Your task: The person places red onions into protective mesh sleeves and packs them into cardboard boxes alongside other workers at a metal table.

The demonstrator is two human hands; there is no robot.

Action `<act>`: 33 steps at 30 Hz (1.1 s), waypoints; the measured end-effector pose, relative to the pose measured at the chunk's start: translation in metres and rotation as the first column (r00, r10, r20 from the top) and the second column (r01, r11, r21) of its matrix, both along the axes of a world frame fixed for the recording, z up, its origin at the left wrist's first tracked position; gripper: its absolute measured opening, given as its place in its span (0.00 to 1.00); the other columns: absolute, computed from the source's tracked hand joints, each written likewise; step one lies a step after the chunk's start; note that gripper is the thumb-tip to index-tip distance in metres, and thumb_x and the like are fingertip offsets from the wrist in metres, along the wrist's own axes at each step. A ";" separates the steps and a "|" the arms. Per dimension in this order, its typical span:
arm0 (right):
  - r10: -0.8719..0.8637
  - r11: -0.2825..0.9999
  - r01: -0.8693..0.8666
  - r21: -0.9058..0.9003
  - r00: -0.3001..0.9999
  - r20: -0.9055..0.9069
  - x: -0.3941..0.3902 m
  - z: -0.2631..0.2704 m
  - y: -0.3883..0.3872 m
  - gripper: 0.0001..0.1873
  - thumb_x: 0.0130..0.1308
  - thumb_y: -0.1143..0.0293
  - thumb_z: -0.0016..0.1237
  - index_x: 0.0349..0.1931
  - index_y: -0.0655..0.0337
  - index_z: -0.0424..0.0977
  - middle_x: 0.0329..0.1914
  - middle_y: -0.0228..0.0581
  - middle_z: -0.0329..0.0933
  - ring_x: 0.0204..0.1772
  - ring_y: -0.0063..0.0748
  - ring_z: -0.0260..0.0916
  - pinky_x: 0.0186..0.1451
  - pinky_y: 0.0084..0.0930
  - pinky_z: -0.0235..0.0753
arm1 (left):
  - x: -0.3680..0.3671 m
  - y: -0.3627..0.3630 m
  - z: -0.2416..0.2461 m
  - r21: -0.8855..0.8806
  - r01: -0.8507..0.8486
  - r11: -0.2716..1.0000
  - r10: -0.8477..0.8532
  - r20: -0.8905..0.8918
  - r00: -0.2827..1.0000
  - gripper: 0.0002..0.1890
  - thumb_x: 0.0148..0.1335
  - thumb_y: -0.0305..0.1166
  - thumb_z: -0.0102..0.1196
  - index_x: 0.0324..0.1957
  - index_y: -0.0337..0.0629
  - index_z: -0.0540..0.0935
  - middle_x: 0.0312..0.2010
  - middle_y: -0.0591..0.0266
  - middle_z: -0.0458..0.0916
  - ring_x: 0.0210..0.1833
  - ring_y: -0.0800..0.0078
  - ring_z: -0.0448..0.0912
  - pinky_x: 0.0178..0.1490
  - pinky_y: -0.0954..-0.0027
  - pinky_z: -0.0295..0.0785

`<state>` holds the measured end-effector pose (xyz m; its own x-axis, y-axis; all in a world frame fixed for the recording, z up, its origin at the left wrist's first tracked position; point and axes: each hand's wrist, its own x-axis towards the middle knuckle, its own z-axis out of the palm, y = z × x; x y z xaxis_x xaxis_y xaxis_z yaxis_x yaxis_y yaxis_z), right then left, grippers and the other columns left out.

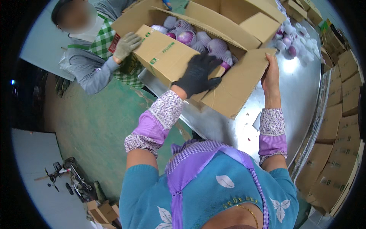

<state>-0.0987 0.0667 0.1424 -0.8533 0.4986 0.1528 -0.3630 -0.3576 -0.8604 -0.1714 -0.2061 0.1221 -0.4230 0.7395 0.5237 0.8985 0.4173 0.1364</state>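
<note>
An open cardboard box (168, 55) stands on a metal table, with several purple onions (186, 37) in white foam-net sleeves inside. My left hand (200, 73), in a black glove, lies spread over the near side of the box, its fingers reaching to the wrapped onions. My right hand (271, 73), bare, grips the edge of the box's right end flap (240, 83), which is folded outward. The box's inner bottom is hidden under the onions.
A co-worker's gloved hand (127, 45) rests on the box's left end. Another open carton (234, 17) stands behind. More sleeved onions (291, 43) lie on the metal table (226, 128). Stacked cartons (334, 148) line the right side.
</note>
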 end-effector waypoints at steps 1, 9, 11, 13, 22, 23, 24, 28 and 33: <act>-0.053 0.996 0.052 0.068 0.998 0.016 -0.004 0.009 -0.009 0.24 0.72 0.62 0.46 0.64 0.65 0.62 0.51 0.38 0.73 0.48 0.27 0.73 0.50 0.27 0.78 | -0.007 0.001 0.002 -0.020 0.043 0.999 -0.042 0.034 0.999 0.33 0.58 0.48 0.65 0.64 0.46 0.77 0.63 0.48 0.75 0.68 0.47 0.69 0.68 0.45 0.62; -0.365 0.724 0.345 0.598 0.926 -0.093 -0.042 0.004 -0.004 0.27 0.72 0.58 0.51 0.63 0.68 0.66 0.49 0.46 0.70 0.50 0.34 0.69 0.53 0.32 0.74 | 0.018 -0.012 -0.017 -0.010 0.058 0.998 -0.058 0.006 0.998 0.24 0.63 0.38 0.58 0.60 0.43 0.78 0.56 0.50 0.79 0.60 0.52 0.77 0.62 0.53 0.71; -0.465 0.523 0.481 0.704 0.853 -0.237 -0.052 0.006 -0.003 0.24 0.71 0.57 0.54 0.56 0.69 0.72 0.48 0.51 0.70 0.56 0.43 0.64 0.65 0.38 0.64 | 0.010 -0.014 -0.019 -0.134 0.076 0.988 -0.096 -0.157 0.983 0.21 0.63 0.34 0.56 0.58 0.43 0.80 0.52 0.53 0.81 0.55 0.54 0.80 0.58 0.55 0.74; -0.443 0.484 0.437 0.758 0.870 -0.218 -0.080 0.006 0.008 0.29 0.65 0.54 0.57 0.57 0.69 0.71 0.54 0.57 0.70 0.61 0.47 0.67 0.65 0.37 0.67 | -0.008 -0.024 -0.014 -0.011 0.258 0.966 -0.255 -0.191 0.948 0.19 0.67 0.35 0.50 0.58 0.43 0.80 0.56 0.53 0.81 0.61 0.58 0.77 0.64 0.60 0.72; -0.251 -0.477 -0.629 0.614 0.767 0.590 -0.116 0.092 -0.043 0.42 0.48 0.38 0.66 0.56 0.62 0.75 0.52 0.51 0.82 0.55 0.54 0.79 0.58 0.43 0.77 | 0.066 -0.048 0.015 0.348 0.203 0.915 -0.379 0.573 0.727 0.44 0.61 0.54 0.62 0.73 0.40 0.63 0.72 0.51 0.66 0.75 0.55 0.62 0.78 0.56 0.53; -0.341 -0.479 -0.724 0.496 0.674 0.656 -0.114 0.080 -0.056 0.41 0.48 0.40 0.67 0.55 0.62 0.76 0.54 0.52 0.81 0.55 0.53 0.79 0.58 0.43 0.78 | 0.072 -0.048 0.009 0.235 0.209 0.949 -0.289 0.392 0.873 0.50 0.56 0.59 0.65 0.74 0.41 0.63 0.72 0.51 0.65 0.76 0.52 0.60 0.78 0.53 0.51; -0.334 -0.478 -0.637 0.605 0.769 0.545 -0.094 0.077 -0.072 0.37 0.49 0.45 0.66 0.53 0.63 0.76 0.52 0.54 0.81 0.55 0.53 0.80 0.57 0.42 0.79 | 0.083 -0.046 0.010 0.149 0.166 0.975 -0.209 0.343 0.916 0.51 0.51 0.58 0.68 0.73 0.44 0.64 0.72 0.51 0.65 0.76 0.50 0.59 0.78 0.50 0.50; -0.334 -0.548 -0.482 0.684 0.876 0.349 -0.088 0.053 -0.077 0.20 0.58 0.64 0.53 0.50 0.62 0.79 0.49 0.54 0.83 0.53 0.50 0.82 0.54 0.42 0.82 | 0.112 -0.039 0.000 -0.038 0.076 0.996 -0.065 0.236 0.970 0.50 0.44 0.53 0.72 0.72 0.57 0.68 0.72 0.50 0.63 0.76 0.45 0.58 0.75 0.40 0.48; -0.287 -0.478 -0.510 0.715 0.860 0.421 -0.091 0.094 -0.041 0.13 0.65 0.69 0.45 0.47 0.62 0.78 0.42 0.56 0.82 0.49 0.58 0.79 0.53 0.49 0.77 | 0.105 -0.032 -0.016 0.029 -0.047 0.998 0.042 0.164 0.986 0.43 0.48 0.50 0.68 0.69 0.52 0.72 0.68 0.49 0.68 0.73 0.45 0.61 0.73 0.40 0.51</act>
